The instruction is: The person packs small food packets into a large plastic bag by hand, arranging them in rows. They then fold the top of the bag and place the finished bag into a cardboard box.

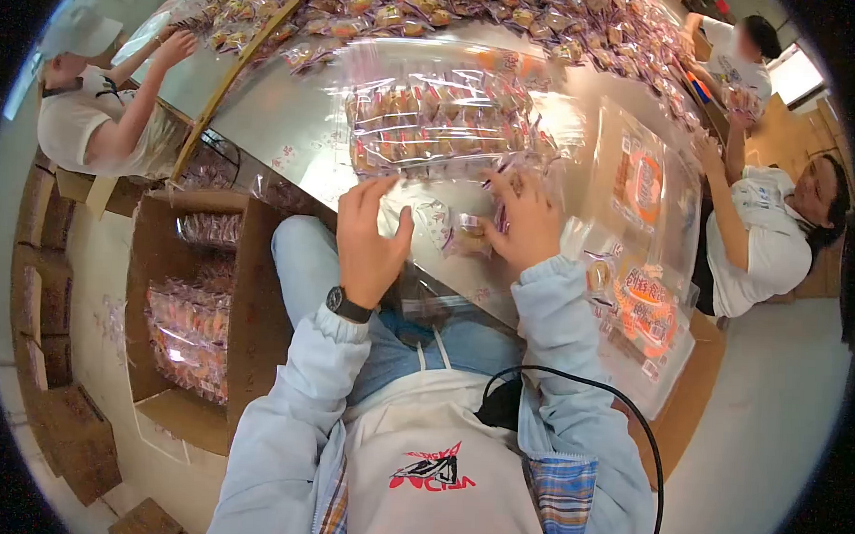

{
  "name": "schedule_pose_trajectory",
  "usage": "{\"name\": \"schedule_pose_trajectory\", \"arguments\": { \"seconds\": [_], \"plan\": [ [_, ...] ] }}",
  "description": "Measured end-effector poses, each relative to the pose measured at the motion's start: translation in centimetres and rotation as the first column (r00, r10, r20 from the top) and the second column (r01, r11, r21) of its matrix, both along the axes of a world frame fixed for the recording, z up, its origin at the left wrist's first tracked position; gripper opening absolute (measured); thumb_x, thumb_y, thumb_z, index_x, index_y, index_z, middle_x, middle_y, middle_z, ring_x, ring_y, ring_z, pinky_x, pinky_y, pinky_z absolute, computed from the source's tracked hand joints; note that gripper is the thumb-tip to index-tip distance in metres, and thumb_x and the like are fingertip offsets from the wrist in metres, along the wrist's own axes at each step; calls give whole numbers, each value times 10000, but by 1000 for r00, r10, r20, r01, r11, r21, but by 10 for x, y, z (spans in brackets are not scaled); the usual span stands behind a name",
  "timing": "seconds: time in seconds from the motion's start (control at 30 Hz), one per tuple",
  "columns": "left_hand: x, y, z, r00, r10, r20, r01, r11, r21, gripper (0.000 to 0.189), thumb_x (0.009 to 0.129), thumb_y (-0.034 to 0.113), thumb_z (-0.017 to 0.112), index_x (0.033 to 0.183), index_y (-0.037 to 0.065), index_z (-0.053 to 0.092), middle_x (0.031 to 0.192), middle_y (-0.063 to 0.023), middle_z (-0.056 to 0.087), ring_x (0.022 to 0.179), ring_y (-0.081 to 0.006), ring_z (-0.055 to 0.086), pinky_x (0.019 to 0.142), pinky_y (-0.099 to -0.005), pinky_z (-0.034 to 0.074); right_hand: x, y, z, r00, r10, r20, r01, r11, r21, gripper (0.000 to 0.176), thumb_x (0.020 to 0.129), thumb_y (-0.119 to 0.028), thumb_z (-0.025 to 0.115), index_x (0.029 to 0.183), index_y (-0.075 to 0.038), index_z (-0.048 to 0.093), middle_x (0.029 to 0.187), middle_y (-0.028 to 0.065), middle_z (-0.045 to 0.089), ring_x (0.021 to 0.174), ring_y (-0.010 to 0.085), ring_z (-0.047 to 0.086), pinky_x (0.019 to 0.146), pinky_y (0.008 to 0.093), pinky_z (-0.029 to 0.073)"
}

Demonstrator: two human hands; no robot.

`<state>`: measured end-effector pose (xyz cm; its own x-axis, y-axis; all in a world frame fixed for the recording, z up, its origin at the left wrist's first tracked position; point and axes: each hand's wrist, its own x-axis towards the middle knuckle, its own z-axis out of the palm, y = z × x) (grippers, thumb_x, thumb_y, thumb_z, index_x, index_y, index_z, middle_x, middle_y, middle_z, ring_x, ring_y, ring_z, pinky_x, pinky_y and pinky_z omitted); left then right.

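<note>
A shiny metal table [282, 121] fills the upper half of the view, and its far end is covered by a wide heap of wrapped snacks [408, 12]. To the person's left, below the table edge, stands an open cardboard box [248, 289] with filled packs of the same snacks inside. On the table straight ahead lies a clear bag [433, 117], packed with rows of small wrapped snacks, its open end turned toward the person. To its right, a stack of flat printed bags [643, 303] with orange and red markings hangs over the table's near edge. Three other people work around the table: one in a white cap [75, 113] at the left reaches onto the tabletop, one in a white shirt [758, 231] sits at the right, and a third [736, 52] is at the far right corner. The left hand [372, 242] is open, fingers spread and upright, its fingertips touching the near edge of the clear bag. The right hand [523, 223] is curled at the bag's mouth, fingers bent onto the film; whether it actually grips cannot be told. Between the two hands, just by the right thumb, lies a single wrapped snack [466, 233]. A dark wristwatch [348, 305] sits on the left wrist.
</note>
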<state>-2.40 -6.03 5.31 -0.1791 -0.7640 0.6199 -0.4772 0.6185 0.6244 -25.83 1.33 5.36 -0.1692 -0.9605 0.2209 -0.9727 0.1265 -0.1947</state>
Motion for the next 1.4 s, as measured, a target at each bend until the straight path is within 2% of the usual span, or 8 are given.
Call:
{"name": "schedule_pose_trajectory", "arguments": {
  "seconds": [0.2,0.43,0.53,0.63,0.93,1.13,1.23,1.4],
  "plan": [
    [16,21,-30,953,-47,-301,186,873,452,328,868,-51,640,1182,34,688,1135,-126,659,1017,-213,662,801,-306,559,-26,-15,-57,992,-95,-79,85,989,-118,694,779,-268,791,1427,-228,546,1259,102,607,1246,305,532,1041,533,372],
    [16,28,-36,896,16,-444,251,806,536,199,897,-49,677,1082,13,716,1039,-74,716,906,-134,684,734,-250,559,-26,-13,-49,1000,2,24,9,885,-465,609,802,-279,784,1380,-207,607,1207,88,643,1185,313,556,997,498,395],
    [20,35,-39,900,-21,-435,269,813,517,191,890,-49,702,1070,14,718,1046,-81,714,912,-133,682,725,-244,555,-19,-7,-32,952,-92,-293,58,991,-122,650,805,-380,794,1382,-158,596,1287,118,624,1188,322,555,998,476,403],
    [23,41,-48,885,4,-466,256,832,493,183,887,-66,705,1051,14,719,1051,-93,714,913,-138,677,734,-250,552,-5,0,-27,994,-94,-61,90,994,-60,764,790,-455,802,1412,-90,550,1374,177,579,1217,352,534,1020,488,403],
    [30,40,-53,837,-37,-545,314,850,424,173,869,-103,703,1000,10,720,1067,-126,723,911,-145,669,766,-258,532,20,28,-26,999,-46,-14,42,978,-204,833,717,-437,878,1371,-30,562,1257,188,603,1146,384,552,957,491,440],
    [45,32,-48,898,-165,-408,339,850,403,128,889,-88,706,977,5,709,1077,-144,730,1003,-204,680,880,-305,524,26,36,-17,953,-303,3,303,952,36,880,679,-469,861,1430,-119,564,1356,167,556,1238,374,510,1043,497,397],
    [44,31,-51,899,-183,-398,334,873,355,132,873,-94,712,960,5,710,1076,-148,730,996,-221,684,897,-317,523,32,35,-24,985,-114,131,119,993,-27,833,722,-419,839,1454,-144,552,1299,143,570,1206,357,517,1000,481,407],
    [41,27,-45,892,-155,-425,327,871,368,170,803,-112,728,912,18,722,1004,-126,763,958,-251,699,851,-338,541,54,10,-52,990,-100,-102,97,995,-31,732,806,-312,779,1477,-150,536,1225,119,585,1171,343,528,1012,472,388]
  ]
}}
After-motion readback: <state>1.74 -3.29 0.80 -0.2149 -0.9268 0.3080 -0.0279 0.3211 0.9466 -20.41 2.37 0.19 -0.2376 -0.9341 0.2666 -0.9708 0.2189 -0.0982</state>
